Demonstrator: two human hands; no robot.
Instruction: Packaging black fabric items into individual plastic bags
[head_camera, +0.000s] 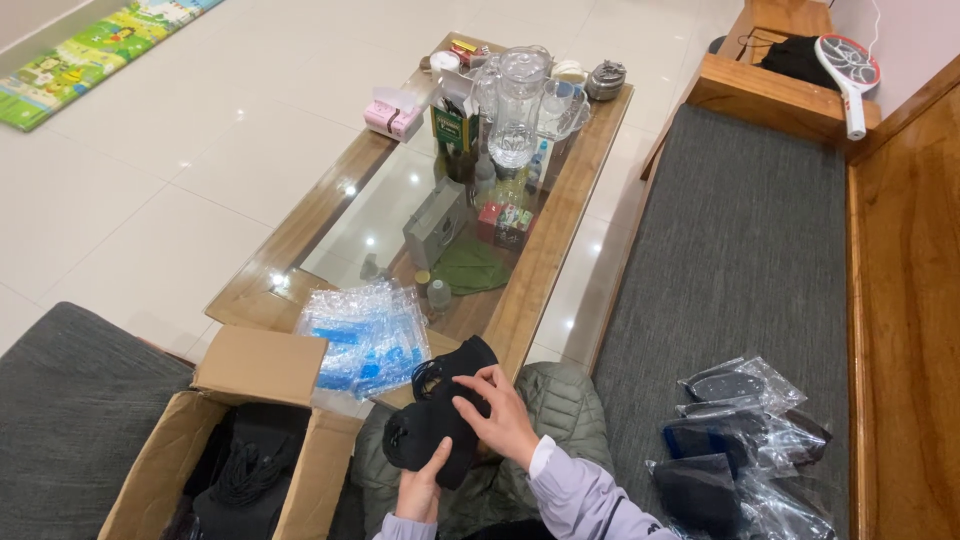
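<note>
A black fabric piece was gripped by left hand below, right hand above; cardboard box lay left of them.

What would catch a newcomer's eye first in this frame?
Both hands, left hand and right hand, grip a black fabric item at bottom centre. An open cardboard box of similar black items sits lower left, clear bagged packs lie on the grey bench at right.

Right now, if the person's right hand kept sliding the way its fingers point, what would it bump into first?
The right hand points left across the folded black fabric piece it already touches. Beyond that, probably the open brown cardboard box, though depth is unclear.
</note>
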